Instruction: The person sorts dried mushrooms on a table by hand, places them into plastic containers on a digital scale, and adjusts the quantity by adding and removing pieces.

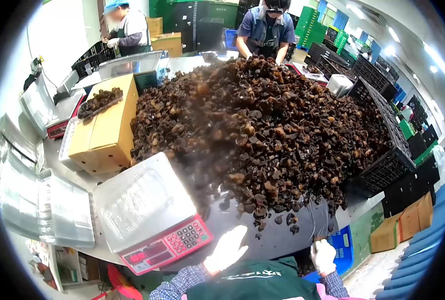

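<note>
My left hand [227, 250], in a white glove, lies palm down at the table's near edge with its fingers stretched out and nothing in them. Just left of it stands a digital scale [145, 200] with a bare metal plate, a red keypad and a lit red display. My right hand [323, 257], also gloved, has its fingers curled over the table's front edge beside a blue plastic basket [343, 247]; what they hold, if anything, is hidden. A large heap of dark brown wood ear mushrooms [282, 135] covers the table ahead, with several loose pieces near me.
A cardboard box [105, 125] bears a filled tray [100, 103] at left. Clear plastic trays [65, 207] are stacked beside the scale. A black crate [382, 145] lies tipped at the heap's right. One person [267, 32] works across the table, another [127, 30] at back left.
</note>
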Available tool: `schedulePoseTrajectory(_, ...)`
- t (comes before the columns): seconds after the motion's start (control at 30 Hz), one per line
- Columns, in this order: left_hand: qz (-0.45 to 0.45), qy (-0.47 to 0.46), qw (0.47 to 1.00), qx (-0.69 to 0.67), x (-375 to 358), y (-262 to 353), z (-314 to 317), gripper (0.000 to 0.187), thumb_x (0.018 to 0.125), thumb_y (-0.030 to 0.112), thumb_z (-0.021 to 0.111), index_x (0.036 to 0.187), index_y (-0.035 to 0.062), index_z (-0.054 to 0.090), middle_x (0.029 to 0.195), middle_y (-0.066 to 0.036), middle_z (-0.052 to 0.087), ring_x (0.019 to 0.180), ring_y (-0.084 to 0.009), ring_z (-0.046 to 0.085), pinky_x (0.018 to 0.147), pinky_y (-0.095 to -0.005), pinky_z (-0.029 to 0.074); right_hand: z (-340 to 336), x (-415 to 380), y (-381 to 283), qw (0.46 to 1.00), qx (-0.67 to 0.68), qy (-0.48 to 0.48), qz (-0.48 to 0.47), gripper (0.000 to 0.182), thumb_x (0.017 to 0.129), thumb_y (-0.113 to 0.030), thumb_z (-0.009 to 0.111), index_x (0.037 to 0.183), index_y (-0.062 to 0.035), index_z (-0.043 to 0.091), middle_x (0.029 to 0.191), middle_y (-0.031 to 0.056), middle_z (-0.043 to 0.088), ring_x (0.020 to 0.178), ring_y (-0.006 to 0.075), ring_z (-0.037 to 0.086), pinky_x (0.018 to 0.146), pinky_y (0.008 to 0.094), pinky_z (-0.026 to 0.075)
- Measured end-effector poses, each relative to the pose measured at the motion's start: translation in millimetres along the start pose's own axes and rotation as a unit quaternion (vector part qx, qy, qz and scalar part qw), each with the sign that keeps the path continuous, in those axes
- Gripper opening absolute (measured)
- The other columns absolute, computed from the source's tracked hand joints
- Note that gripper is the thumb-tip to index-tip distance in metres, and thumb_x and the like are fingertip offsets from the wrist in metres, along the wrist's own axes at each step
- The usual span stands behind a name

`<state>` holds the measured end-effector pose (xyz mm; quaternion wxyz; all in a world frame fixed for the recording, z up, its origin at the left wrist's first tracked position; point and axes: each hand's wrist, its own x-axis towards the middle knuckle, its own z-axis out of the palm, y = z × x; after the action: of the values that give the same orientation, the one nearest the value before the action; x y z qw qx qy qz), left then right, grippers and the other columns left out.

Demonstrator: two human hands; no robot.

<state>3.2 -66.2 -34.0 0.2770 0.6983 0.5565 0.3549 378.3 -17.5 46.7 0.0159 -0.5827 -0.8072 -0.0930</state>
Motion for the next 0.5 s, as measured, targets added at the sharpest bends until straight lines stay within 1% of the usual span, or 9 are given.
schedulePoseTrajectory(0.07,-0.004,-0.002,1.0,0.013,3.2,3.3,-5.5,0.067,0.097,0.032,0.063,0.152,-0.0011,0.046,0.154,-0.023,0.049,0.143,-0.0378,0.046,0.119,-0.0484,0.035,-9.2,22.7,-26.6,0.995,0.076,0.062,-0.036,0.012,0.086,-0.019,0.074,0.092,-0.0116,0.068,0.088,0.0107,0.063,0.077,0.0307,0.064,0.067,0.0439,0.051)
schedulePoseTrajectory(0.17,0.005,-0.002,0.999,0.046,5.6,10.7,-18.1,0.068,0.095,0.033,0.064,0.151,-0.0025,0.047,0.155,-0.024,0.048,0.144,-0.0387,0.045,0.121,-0.0483,0.034,-14.5,46.6,-49.7,0.984,0.138,0.041,-0.101,0.018,0.089,-0.015,0.07,0.106,-0.0094,0.066,0.099,0.0148,0.062,0.091,0.0345,0.062,0.076,0.0456,0.051)
schedulePoseTrajectory(0.2,0.016,0.036,0.999,0.035,3.9,15.2,-21.4,0.069,0.086,0.031,0.077,0.144,0.0003,0.054,0.148,-0.025,0.054,0.138,-0.0435,0.05,0.114,-0.0521,0.04,-15.1,44.1,-51.2,0.991,0.113,0.002,-0.074,0.02,0.089,-0.013,0.069,0.108,-0.0086,0.066,0.101,0.015,0.062,0.093,0.0348,0.061,0.079,0.0458,0.05)
schedulePoseTrajectory(0.23,0.011,0.061,0.998,0.031,-6.0,14.4,-17.3,0.067,0.084,0.03,0.078,0.139,-0.0009,0.056,0.144,-0.026,0.056,0.135,-0.0435,0.051,0.113,-0.0532,0.04,8.2,32.3,-32.7,0.99,0.1,0.025,-0.094,0.021,0.088,-0.012,0.068,0.109,-0.0086,0.066,0.1,0.0148,0.062,0.09,0.0353,0.061,0.077,0.0455,0.05)
schedulePoseTrajectory(0.27,0.043,0.075,0.995,0.046,-2.3,17.7,-24.3,0.063,0.082,0.024,0.08,0.135,-0.0022,0.058,0.133,-0.024,0.062,0.119,-0.0401,0.062,0.105,-0.0505,0.047,4.9,31.2,-26.4,0.991,0.094,0.037,-0.085,0.018,0.088,-0.012,0.068,0.106,-0.0094,0.067,0.098,0.0137,0.063,0.09,0.0348,0.062,0.076,0.0448,0.051)
schedulePoseTrajectory(0.33,-0.006,0.059,0.998,-0.029,-14.2,16.0,-18.9,0.065,0.08,0.015,0.082,0.137,-0.0025,0.056,0.124,-0.02,0.066,0.101,-0.0339,0.067,0.096,-0.0447,0.052,9.8,15.6,-3.0,0.996,0.079,0.042,-0.03,0.01,0.09,-0.012,0.069,0.1,-0.0102,0.068,0.094,0.0107,0.064,0.086,0.031,0.064,0.073,0.0416,0.052)
schedulePoseTrajectory(0.43,0.034,0.124,0.99,0.055,-18.7,18.6,-22.5,0.073,0.083,0.015,0.082,0.147,0.0,0.052,0.138,-0.021,0.061,0.12,-0.0365,0.063,0.106,-0.0442,0.048,10.0,7.1,10.0,0.996,0.062,0.044,0.041,0.007,0.093,-0.013,0.07,0.099,-0.0093,0.07,0.089,0.009,0.066,0.078,0.0278,0.066,0.068,0.0366,0.053)
schedulePoseTrajectory(0.47,0.022,0.112,0.993,0.029,-22.1,17.1,-22.3,0.068,0.085,0.013,0.08,0.146,0.0004,0.053,0.146,-0.023,0.055,0.132,-0.0387,0.056,0.111,-0.0443,0.045,4.4,10.5,2.3,0.988,0.122,0.075,0.049,0.01,0.093,-0.011,0.071,0.103,-0.0088,0.071,0.09,0.0093,0.069,0.079,0.0269,0.069,0.069,0.0344,0.055)
schedulePoseTrajectory(0.5,0.023,0.112,0.993,0.036,-21.8,16.2,-22.5,0.066,0.086,0.013,0.079,0.146,0.0003,0.054,0.146,-0.023,0.056,0.131,-0.0387,0.056,0.111,-0.0442,0.045,-4.8,18.6,-12.8,0.983,0.157,0.082,0.055,0.015,0.093,-0.009,0.071,0.108,-0.0091,0.072,0.094,0.0097,0.071,0.083,0.027,0.071,0.072,0.0336,0.055)
